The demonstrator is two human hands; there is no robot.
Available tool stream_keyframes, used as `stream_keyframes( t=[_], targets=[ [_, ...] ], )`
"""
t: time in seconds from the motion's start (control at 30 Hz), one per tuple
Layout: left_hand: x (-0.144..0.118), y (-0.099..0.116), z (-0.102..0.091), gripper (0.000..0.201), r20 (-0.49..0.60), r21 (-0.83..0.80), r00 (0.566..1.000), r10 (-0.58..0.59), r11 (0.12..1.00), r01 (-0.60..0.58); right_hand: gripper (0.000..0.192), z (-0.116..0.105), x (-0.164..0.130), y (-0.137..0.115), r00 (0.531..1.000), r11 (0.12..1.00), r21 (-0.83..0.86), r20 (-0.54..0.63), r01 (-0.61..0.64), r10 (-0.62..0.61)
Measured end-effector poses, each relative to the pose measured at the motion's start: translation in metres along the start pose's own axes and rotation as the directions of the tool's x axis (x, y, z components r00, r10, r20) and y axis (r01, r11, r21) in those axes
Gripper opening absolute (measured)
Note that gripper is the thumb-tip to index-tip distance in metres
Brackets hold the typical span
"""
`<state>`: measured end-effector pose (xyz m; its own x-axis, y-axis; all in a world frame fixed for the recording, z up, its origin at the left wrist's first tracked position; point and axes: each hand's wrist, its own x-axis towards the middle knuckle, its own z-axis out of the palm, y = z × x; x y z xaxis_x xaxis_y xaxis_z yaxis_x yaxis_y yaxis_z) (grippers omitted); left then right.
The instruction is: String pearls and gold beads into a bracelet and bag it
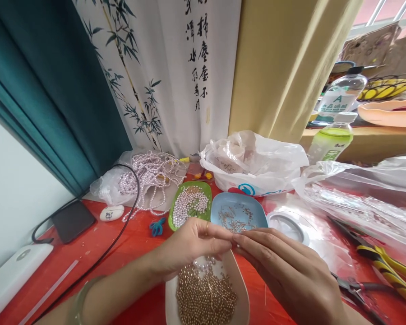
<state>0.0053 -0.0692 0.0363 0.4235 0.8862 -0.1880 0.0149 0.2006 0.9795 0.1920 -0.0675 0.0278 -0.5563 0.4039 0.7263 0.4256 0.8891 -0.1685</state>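
My left hand (199, 241) and my right hand (284, 262) meet fingertip to fingertip in the middle of the view. Thumb and fingers of the left are pressed together. The right hand's fingers lie close together, their tips against the left's. Whatever sits between the tips is too small or hidden to name. Below them is a cream tray (168, 298) with many small gold beads (206, 295) and a few clear ones. Just beyond the hands, a green dish (172, 214) holds pale pink pearl beads (189, 203), and a blue dish (223, 199) holds thin metal pins (237, 220).
Strands of pink beads (149, 174) lie at the back left, near a blue twisted tie (157, 227) and a black cable (118, 239). A plastic-lined basin (257, 164) stands behind. Yellow-black pliers (382, 266) and dark-handled pliers (355, 289) lie on the right.
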Motion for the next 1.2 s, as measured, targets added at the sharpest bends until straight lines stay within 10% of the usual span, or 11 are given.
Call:
stream_keyframes(
  t=[0.2, 0.37, 0.87, 1.2],
  targets=[
    [0.007, 0.006, -0.027, 0.016, -0.205, 0.729, 0.943, 0.263, 0.684, -0.033, 0.023, 0.003, 0.009, 0.002, 0.981, 0.988, -0.003, -0.119, -0.152, 0.150],
    [0.016, -0.006, -0.037, 0.017, -0.127, 0.904, 0.947, 0.296, 0.427, -0.012, 0.025, 0.012, 0.008, 0.008, 0.971, 0.975, 0.055, -0.087, -0.217, 0.221],
    [0.028, -0.023, -0.051, 0.017, -0.117, 0.687, 0.990, 0.080, 0.727, 0.022, 0.016, 0.020, 0.002, 0.010, 0.879, 0.839, 0.264, 0.109, -0.477, 0.465],
    [0.024, -0.023, -0.054, 0.021, 0.001, 0.925, 0.976, 0.219, 0.371, -0.084, 0.016, 0.023, -0.002, 0.011, 0.861, 0.797, 0.328, 0.166, -0.507, 0.480]
  ],
)
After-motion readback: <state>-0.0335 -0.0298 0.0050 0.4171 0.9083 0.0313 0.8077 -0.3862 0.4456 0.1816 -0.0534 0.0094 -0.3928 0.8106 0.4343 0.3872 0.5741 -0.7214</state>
